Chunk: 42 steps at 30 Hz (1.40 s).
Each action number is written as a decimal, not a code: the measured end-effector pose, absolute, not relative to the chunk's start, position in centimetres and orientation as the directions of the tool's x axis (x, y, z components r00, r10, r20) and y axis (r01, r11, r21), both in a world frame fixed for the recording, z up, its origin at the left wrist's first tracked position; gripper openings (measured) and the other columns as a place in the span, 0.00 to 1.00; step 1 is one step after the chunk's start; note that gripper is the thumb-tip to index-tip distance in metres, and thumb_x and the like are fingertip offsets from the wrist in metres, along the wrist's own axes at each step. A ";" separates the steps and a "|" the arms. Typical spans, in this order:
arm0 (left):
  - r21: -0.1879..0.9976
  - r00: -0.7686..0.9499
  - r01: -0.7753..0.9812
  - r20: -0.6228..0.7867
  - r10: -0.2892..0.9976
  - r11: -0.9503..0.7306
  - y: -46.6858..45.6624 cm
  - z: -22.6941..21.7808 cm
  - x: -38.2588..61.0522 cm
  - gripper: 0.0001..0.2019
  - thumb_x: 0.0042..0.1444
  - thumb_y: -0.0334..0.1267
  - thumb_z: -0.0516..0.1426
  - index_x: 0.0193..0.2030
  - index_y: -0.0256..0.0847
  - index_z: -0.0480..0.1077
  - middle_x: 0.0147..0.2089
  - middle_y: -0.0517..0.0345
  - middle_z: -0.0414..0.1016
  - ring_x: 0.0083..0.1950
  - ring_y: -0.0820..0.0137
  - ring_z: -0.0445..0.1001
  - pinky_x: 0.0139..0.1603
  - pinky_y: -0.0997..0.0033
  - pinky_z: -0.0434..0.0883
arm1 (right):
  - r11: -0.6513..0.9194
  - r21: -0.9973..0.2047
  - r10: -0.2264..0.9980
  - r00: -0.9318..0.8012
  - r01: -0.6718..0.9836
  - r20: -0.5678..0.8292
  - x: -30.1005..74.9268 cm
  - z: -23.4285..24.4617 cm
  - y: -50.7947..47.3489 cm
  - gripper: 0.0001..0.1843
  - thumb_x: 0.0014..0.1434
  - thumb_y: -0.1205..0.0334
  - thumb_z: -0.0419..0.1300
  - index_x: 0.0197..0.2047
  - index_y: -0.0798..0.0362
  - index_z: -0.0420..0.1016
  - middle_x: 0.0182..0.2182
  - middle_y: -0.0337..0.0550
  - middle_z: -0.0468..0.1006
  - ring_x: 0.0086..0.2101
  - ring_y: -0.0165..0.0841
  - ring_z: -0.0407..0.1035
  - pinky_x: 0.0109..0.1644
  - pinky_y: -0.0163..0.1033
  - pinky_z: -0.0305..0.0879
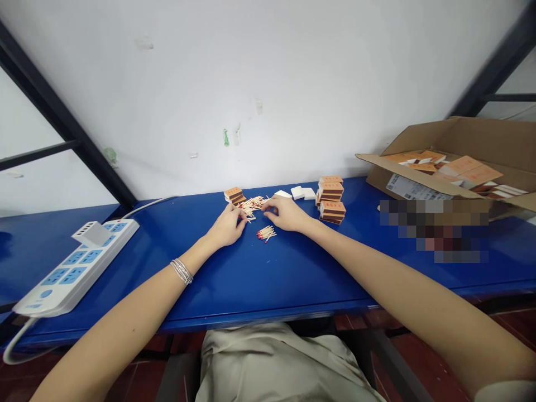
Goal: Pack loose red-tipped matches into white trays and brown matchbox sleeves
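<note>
A loose heap of red-tipped matches (252, 204) lies on the blue table between my two hands. My left hand (228, 226), with a silver bracelet at its wrist, is at the heap's left edge, thumb and fingertips close around a match (251, 219). On the heap's right side, my right hand (287, 213) has bent fingers, with a gap between thumb and forefinger and nothing visible in it. A smaller bunch of matches (266, 233) lies nearer to me. Behind my left hand is a small stack of orange-brown matchboxes (234, 195).
Stacked matchboxes (330, 191) stand right of my right hand, beside white inner trays (297, 192). An open cardboard box (379, 177) of matchboxes occupies the right side. A white power strip (90, 271) with its cord lies at left. A wall (268, 67) closes off the back.
</note>
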State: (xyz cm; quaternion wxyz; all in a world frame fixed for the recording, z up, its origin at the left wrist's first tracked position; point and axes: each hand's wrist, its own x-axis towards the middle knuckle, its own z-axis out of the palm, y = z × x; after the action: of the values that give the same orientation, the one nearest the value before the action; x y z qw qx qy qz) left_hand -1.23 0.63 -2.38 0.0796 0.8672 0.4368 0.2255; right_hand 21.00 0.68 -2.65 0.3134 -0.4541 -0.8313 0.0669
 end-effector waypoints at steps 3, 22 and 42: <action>0.346 0.534 0.701 0.325 0.781 -0.624 0.4 -2.4 -1.1 0.05 0.60 0.35 0.52 0.38 0.38 0.67 0.41 0.51 0.63 0.44 0.64 0.67 0.52 0.59 0.68 | 0.633 -0.445 0.768 -0.442 0.633 0.463 20.1 -2.4 0.0 0.06 0.57 0.65 0.59 0.36 0.55 0.78 0.33 0.43 0.77 0.30 0.30 0.66 0.39 0.36 0.61; 0.381 0.595 0.635 0.312 0.740 -0.672 -0.3 -2.3 -0.9 0.06 0.59 0.31 0.52 0.40 0.38 0.70 0.43 0.50 0.64 0.45 0.66 0.67 0.51 0.60 0.69 | 0.553 -0.597 0.797 -0.577 0.581 0.177 21.8 -1.3 -0.5 0.09 0.52 0.61 0.59 0.32 0.55 0.79 0.28 0.43 0.78 0.27 0.30 0.68 0.32 0.35 0.62; 0.447 0.562 0.509 0.475 0.677 -0.736 -1.0 -2.0 0.3 0.07 0.64 0.37 0.49 0.38 0.40 0.66 0.39 0.54 0.70 0.43 0.66 0.66 0.48 0.63 0.65 | 0.699 -0.527 0.714 -0.421 0.484 0.559 19.5 -2.2 -0.9 0.02 0.55 0.66 0.59 0.34 0.54 0.72 0.29 0.40 0.75 0.30 0.29 0.67 0.35 0.34 0.61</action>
State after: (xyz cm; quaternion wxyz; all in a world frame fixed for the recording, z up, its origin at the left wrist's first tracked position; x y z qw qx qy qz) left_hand 0.30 -0.98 -1.98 0.1307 0.8740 0.3392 0.3224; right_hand 19.53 -0.94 -2.18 0.3993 -0.3604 -0.8306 0.1441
